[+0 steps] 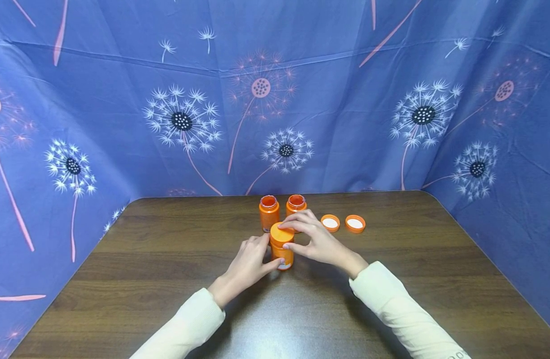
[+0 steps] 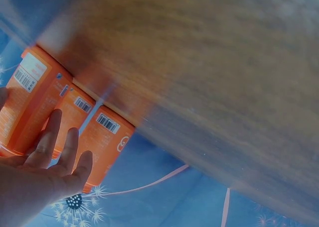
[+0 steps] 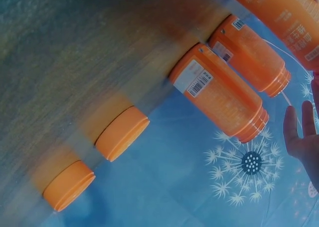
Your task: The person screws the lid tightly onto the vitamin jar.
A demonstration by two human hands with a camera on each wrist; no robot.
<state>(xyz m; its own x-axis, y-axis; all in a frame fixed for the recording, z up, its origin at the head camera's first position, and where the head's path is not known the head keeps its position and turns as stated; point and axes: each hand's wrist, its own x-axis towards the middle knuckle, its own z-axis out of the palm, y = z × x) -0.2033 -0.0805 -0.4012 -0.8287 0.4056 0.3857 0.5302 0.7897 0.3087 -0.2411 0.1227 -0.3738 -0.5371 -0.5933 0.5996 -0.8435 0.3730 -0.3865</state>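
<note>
An orange bottle (image 1: 281,253) with an orange cap (image 1: 281,232) stands upright on the table between both hands. My left hand (image 1: 250,259) holds the bottle's body from the left, thumb across its front. From the right, my right hand (image 1: 317,242) grips the cap, with the thumb at its near side and fingers over its far side. In the left wrist view, the held bottle (image 2: 32,100) is at the left edge, and the left fingers (image 2: 70,147) reach past it. The right wrist view cuts off both the held bottle (image 3: 284,23) and the right hand (image 3: 306,142).
Behind stand two uncapped orange bottles, one on the left (image 1: 269,214) and one on the right (image 1: 297,202), partly hidden by the right hand. Two caps, one nearer (image 1: 330,223) and one farther right (image 1: 355,224), lie white inside up. A blue dandelion-print cloth (image 1: 338,139) hangs around the wooden table (image 1: 167,249).
</note>
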